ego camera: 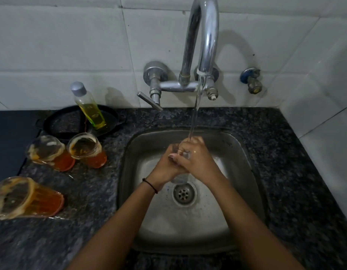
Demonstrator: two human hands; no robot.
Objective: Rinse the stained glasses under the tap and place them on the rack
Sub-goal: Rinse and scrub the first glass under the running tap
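Both our hands, left (165, 162) and right (196, 156), clasp a clear glass (181, 177) under the tap's (203, 36) stream, over the steel sink (246, 152).

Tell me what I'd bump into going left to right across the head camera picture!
Tipped stained glass → two more stained glasses → yellow liquid bottle → tap lever → both hands holding a clear glass over the sink → blue wall valve.

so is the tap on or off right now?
On. A stream of water runs from the tap spout down onto the glass, which both hands grip over the sink.
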